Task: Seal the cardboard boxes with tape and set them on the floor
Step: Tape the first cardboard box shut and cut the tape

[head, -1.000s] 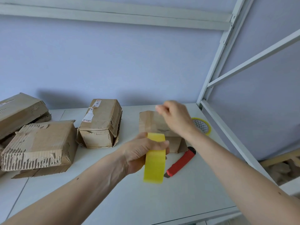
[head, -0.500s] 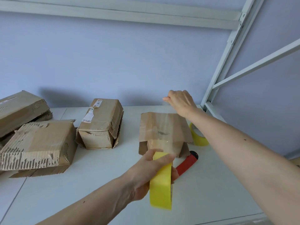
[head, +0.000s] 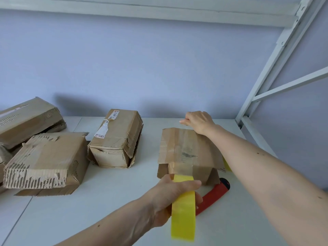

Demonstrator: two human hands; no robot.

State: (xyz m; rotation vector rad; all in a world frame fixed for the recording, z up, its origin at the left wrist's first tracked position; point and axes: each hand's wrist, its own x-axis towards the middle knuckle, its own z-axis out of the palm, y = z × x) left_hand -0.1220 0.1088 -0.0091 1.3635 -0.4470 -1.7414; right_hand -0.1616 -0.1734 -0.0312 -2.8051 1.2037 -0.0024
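Now our right hand [head: 198, 121] has carried the clear tape's end past the small cardboard box [head: 188, 153] on the white shelf [head: 113, 201]; its grip is hidden. Our left hand [head: 174, 196] grips the yellow tape roll [head: 183, 213], lower, so this strip spans the top.

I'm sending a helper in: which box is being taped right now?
On the white table, look right, near the metal frame upright. It is the box nearest that upright, with clear tape across its top and a red cutter at its foot.
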